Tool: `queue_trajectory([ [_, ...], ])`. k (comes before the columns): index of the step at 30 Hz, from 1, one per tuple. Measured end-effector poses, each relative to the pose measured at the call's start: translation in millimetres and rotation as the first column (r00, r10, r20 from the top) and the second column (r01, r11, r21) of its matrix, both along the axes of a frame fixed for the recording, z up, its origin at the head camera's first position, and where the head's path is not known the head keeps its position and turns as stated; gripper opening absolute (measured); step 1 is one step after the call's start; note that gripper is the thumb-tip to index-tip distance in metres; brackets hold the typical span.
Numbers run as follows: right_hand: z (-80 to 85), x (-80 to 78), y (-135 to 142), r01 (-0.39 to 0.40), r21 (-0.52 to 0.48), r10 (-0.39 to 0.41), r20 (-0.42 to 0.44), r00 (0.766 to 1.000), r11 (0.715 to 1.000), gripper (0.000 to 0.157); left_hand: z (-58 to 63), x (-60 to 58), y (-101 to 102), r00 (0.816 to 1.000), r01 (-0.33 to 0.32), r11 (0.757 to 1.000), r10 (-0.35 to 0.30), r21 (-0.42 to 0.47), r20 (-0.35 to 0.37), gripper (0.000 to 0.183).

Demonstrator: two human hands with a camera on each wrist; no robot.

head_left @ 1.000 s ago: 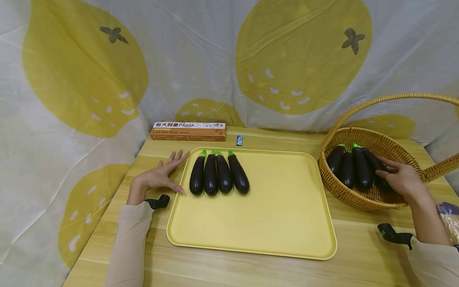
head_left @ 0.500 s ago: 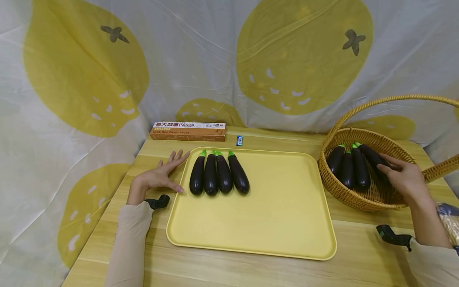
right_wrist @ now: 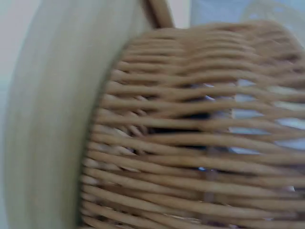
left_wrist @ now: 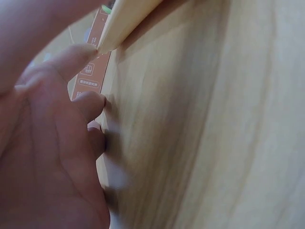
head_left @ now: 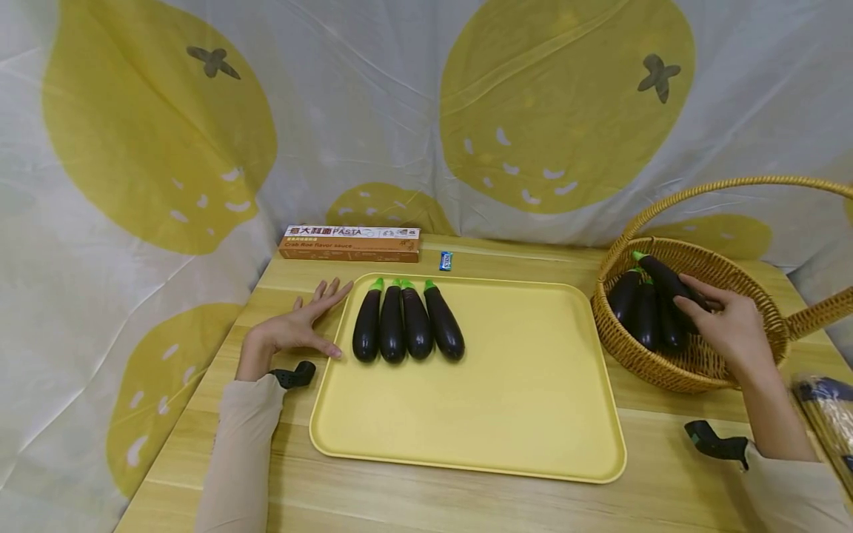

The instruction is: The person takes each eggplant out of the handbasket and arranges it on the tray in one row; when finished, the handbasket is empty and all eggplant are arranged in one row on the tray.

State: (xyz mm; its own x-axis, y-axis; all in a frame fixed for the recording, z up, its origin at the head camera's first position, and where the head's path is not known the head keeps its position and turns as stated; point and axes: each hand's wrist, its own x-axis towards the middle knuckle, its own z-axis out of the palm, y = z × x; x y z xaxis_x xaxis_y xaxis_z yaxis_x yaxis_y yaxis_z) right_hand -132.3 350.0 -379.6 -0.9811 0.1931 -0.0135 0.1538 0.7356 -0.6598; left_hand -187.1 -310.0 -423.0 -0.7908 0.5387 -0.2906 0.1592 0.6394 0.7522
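My right hand (head_left: 729,329) grips an eggplant (head_left: 666,283) inside the wicker basket (head_left: 673,379), thumb on one side and fingers on the other. That eggplant lies tilted over several others (head_left: 645,318), partly covering them. On the yellow tray (head_left: 520,414), several eggplants (head_left: 393,326) with green stems stand side by side at the left. My left hand (head_left: 293,329) is spread at the tray's left edge, thumb and a fingertip touching the rim. In the left wrist view, fingertips (left_wrist: 93,107) rest on the wooden table. Only the basket's weave (right_wrist: 190,143) fills most of the right wrist view.
A pasta box (head_left: 349,244) lies behind the tray, with a small blue packet (head_left: 445,260) to its right. The basket's tall handle (head_left: 733,181) arches over its opening. A clear-wrapped package (head_left: 829,414) lies at the right edge. A lemon-print curtain (head_left: 373,111) closes off the back.
My right hand has raised the eggplant and moved it left over the other eggplants in the basket. My left hand and the tray stay where they were.
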Motion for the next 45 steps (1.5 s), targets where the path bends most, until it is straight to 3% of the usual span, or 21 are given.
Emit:
queue_trajectory([
  [5,-4.6,0.5,-0.4,-0.027,0.032,0.026,0.023,0.999,0.999,0.065,-0.7,-0.2,0.4,1.000,0.006,1.000,-0.006,0.011,0.002,0.126],
  [10,-4.8,2.1,5.6,-0.074,-0.057,0.079,0.094,0.992,0.996,0.062,-0.5,-0.1,0.0,1.000,0.004,1.000,-0.004,0.006,0.001,0.126],
  [13,-4.7,3.0,5.5,-0.086,-0.103,0.095,0.089,0.992,0.991,0.059,-0.3,-0.1,-0.2,1.000,0.004,1.000,-0.004,-0.001,-0.003,0.126],
  [24,-1.7,1.7,3.9,-0.103,-0.113,0.117,0.125,0.985,0.988,0.064,-1.5,-0.1,-0.2,1.000,0.003,1.000,-0.003,0.005,0.000,0.126],
  [35,-0.6,2.9,2.5,-0.131,-0.114,0.145,0.124,0.982,0.985,0.069,-0.9,-0.6,-0.6,1.000,0.009,1.000,-0.009,-0.008,-0.006,0.126],
  [45,2.0,7.1,2.3,-0.126,-0.028,0.127,0.069,0.989,0.992,0.065,-1.5,-0.7,-0.1,1.000,0.010,1.000,-0.010,-0.016,-0.015,0.124],
])
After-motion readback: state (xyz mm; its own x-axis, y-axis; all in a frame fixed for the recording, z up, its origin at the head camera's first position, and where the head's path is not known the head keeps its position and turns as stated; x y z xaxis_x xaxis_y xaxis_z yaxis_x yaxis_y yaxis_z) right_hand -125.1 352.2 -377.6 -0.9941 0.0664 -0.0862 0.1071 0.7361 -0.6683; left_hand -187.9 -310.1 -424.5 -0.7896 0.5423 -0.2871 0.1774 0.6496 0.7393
